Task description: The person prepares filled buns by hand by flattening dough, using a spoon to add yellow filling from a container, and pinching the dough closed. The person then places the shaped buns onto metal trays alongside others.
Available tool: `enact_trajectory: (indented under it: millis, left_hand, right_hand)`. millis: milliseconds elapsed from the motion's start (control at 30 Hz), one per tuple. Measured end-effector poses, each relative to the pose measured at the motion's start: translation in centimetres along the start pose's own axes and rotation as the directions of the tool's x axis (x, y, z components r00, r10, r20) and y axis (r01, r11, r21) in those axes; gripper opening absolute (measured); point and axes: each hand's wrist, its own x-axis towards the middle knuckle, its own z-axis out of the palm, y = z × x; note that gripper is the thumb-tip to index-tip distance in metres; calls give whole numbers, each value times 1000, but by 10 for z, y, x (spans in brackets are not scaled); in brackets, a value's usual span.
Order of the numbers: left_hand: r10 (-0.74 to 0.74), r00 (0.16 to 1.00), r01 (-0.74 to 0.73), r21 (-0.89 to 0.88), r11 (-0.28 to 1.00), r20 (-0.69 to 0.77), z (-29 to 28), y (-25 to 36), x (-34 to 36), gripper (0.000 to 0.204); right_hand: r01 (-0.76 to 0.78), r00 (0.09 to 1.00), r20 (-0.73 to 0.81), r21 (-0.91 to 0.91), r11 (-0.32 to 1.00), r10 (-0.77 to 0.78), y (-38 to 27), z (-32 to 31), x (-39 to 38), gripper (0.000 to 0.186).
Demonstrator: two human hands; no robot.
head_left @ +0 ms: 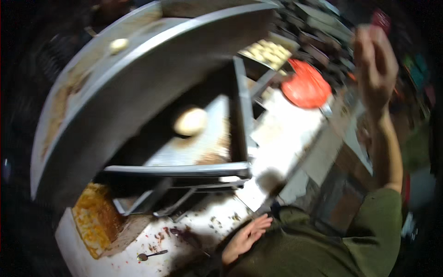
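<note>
Low in the picture, my left hand (247, 235) has its fingers loosely extended and holds nothing, near the white worktop's bare edge (248, 196). My right hand (376, 64) is raised at the upper right, smeared by motion, so its grip cannot be made out. A large steel machine (152, 60) with a curved wall fills the upper left. Inside its framed opening, a pale round lump (189, 121), like dough, is blurred over a stained metal plate (214, 111). A smaller pale lump (119, 45) is on the upper ledge.
A tray of small pale pieces (265, 51) stands beyond the opening, beside a red plastic bag (304, 85). At lower left are a crusted yellow-brown container (92, 217), a spoon (143, 256) and scattered crumbs. Dark clutter (323, 41) fills the upper right.
</note>
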Motion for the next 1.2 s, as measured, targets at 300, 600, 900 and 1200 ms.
enact_trajectory:
  millis: [300,600,900,1200]
  left_hand:
    - [-252,905,220,129,967,342,21,8,97,52]
    - [-355,908,333,133,934,221,94,-26,225,53]
    - [-323,891,335,-16,942,-318,153,-157,391,38]
    - [-607,750,629,1,777,-262,170,-186,399,53]
  right_hand:
    - [-671,-513,-406,-361,-648,756,-15,-253,-700,53]
    - [-515,-660,102,660,-547,744,34,-189,-556,62]
    - [-490,-662,332,487,-723,672,205,-269,-390,71]
    - [-597,-779,290,-613,-517,555,306,-284,-371,73]
